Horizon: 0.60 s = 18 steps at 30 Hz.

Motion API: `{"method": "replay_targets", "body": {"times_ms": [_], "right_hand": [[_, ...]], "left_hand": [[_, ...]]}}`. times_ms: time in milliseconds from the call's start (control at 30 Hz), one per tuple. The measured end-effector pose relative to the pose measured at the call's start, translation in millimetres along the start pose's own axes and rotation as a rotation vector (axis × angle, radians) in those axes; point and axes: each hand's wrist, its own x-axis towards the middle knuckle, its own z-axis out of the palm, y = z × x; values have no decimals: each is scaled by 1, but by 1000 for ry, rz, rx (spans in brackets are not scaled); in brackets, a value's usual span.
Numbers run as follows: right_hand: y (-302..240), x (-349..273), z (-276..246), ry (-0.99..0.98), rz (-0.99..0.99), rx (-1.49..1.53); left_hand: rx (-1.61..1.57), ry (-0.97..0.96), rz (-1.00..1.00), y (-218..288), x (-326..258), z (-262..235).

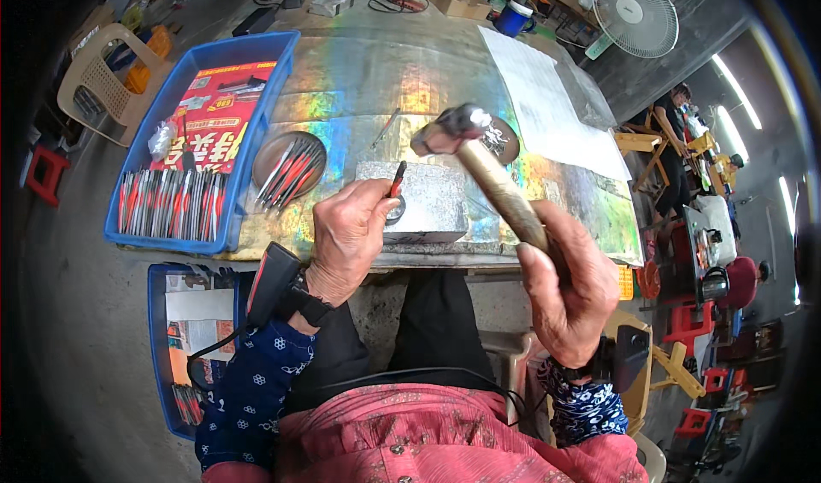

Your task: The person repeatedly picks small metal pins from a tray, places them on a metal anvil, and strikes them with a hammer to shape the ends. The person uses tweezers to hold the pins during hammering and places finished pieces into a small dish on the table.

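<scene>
Setting: workshop table (445, 64) covered in shiny, rainbow-reflecting sheet metal, seen from above.
Metal block: grey block (423, 199) on the table's near edge, at the picture's centre.
Left hand: left hand (346, 235) at 7 o'clock of the block, fingers pinched together on a small red-handled tool (398, 178) that stands on the block beside a small metal ring (395, 210).
Right hand: right hand (569, 286) at 4 o'clock of the block, fingers wrapped tightly around the wooden handle of a hammer (479, 154).
Hammer head: raised above the block's far right corner, blurred.
Round tray: brown dish (289, 162) of red-handled pieces at 10 o'clock of the block.
Blue crate: blue bin (201, 141) at 9 o'clock, rows of the same pieces and a red printed sheet inside.
Background: fan (634, 11) at 1 o'clock, blue cup (513, 19) at 12 o'clock.
</scene>
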Motion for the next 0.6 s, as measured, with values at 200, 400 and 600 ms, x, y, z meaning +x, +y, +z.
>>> {"method": "replay_targets", "body": {"times_ms": [200, 400, 600], "right_hand": [[-14, 12, -10, -52, -105, -50], [-15, 15, -6, 12, -95, -67], [0, 11, -1, -153, 80, 11]], "left_hand": [[59, -9, 64, -9, -2, 1], [-4, -18, 37, -9, -4, 1], [8, -12, 13, -3, -2, 0]]}}
